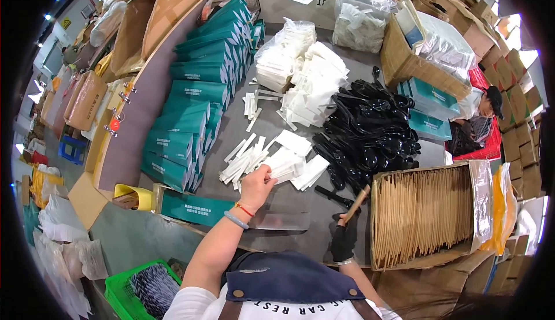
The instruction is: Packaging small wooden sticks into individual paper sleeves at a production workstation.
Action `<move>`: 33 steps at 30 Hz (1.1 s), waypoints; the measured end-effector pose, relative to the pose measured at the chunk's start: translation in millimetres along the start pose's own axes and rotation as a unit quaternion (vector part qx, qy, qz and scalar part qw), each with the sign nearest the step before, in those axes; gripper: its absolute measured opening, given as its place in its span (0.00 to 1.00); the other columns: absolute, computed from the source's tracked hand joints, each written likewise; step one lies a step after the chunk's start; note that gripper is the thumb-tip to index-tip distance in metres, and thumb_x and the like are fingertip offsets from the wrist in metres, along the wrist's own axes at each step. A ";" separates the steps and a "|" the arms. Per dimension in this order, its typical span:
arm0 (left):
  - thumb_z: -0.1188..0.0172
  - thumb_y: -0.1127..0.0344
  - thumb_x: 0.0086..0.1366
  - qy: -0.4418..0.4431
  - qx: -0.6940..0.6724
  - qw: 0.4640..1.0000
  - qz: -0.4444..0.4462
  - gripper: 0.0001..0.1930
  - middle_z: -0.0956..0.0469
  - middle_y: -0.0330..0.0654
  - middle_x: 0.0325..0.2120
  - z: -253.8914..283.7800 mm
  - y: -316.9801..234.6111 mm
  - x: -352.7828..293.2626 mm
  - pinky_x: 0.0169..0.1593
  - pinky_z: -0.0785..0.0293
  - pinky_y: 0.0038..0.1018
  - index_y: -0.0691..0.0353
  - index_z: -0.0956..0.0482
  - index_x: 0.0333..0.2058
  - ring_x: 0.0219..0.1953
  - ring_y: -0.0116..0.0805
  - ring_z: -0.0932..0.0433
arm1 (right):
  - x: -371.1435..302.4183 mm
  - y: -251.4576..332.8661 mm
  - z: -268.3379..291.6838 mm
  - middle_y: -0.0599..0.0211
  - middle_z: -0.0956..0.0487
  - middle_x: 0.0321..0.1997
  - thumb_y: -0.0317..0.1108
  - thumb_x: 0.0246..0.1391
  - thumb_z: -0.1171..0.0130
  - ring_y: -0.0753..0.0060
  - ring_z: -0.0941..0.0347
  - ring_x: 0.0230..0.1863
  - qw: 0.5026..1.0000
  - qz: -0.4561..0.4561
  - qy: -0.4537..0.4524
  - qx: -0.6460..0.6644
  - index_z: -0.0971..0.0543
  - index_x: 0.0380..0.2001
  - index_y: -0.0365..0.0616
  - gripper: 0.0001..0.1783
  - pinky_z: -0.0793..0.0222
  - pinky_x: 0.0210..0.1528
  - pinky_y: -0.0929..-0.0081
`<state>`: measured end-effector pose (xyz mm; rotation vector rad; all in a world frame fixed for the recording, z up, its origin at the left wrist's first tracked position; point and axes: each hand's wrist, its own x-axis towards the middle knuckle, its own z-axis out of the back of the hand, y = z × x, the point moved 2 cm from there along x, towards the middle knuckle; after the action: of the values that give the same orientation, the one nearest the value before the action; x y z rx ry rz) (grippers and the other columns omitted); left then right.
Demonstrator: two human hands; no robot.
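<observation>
My left hand [258, 188], bare with a red cord and a pale bangle at the wrist, pinches the edge of a white packet [284, 168]. White paper strips [245, 161] lie just left of its fingers. My right hand [343, 240], in a black fingerless glove, grips a flat brown strip [357, 203] that points up and away. Close beyond it lies a black handle-like piece [330, 194]; whether the hand touches this piece I cannot tell. A heap of glossy black spoon-shaped pieces [370, 126] spreads farther off.
Green printed sleeves [196, 92] stand in rows along the left wall. One green sleeve [193, 207] with a clear end lies in front. White packets [315, 80] are piled mid-table. A carton of brown strips [425, 213] stands right; another person [491, 103] is beyond.
</observation>
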<state>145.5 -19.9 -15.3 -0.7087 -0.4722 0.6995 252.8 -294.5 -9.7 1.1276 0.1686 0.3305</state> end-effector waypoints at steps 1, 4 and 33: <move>0.28 0.71 0.50 0.001 0.000 1.000 0.000 0.15 0.22 0.44 0.22 -1.1 -0.8 2.4 0.29 0.26 0.29 0.61 0.24 0.35 0.24 0.38 0.21 | 1.6 -23.2 -6.0 0.62 0.25 0.37 0.32 0.64 0.51 0.67 0.28 0.37 0.999 -0.012 0.025 0.030 0.26 0.40 0.41 0.08 0.32 0.42 0.71; 0.28 0.70 0.50 0.005 0.005 1.000 -0.013 0.14 0.23 0.44 0.21 3.7 1.1 1.3 0.29 0.26 0.29 0.62 0.23 0.33 0.24 0.39 0.21 | 19.0 -19.5 -0.4 0.63 0.25 0.34 0.30 0.61 0.48 0.66 0.26 0.35 0.999 0.023 0.035 0.023 0.25 0.39 0.40 0.07 0.31 0.39 0.71; 0.41 0.71 0.53 0.141 0.122 0.956 -0.227 0.08 0.25 0.31 0.35 61.4 4.1 -94.4 0.40 0.36 0.32 0.53 0.19 0.33 0.37 0.34 0.30 | 81.6 20.5 -14.1 0.59 0.22 0.32 0.40 0.45 0.32 0.54 0.24 0.38 0.908 0.100 0.227 -0.336 0.16 0.32 0.48 0.12 0.29 0.40 0.61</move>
<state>42.6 -59.3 8.0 -0.4342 -0.2628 0.2115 321.6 -246.5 5.6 0.3655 0.3199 0.7702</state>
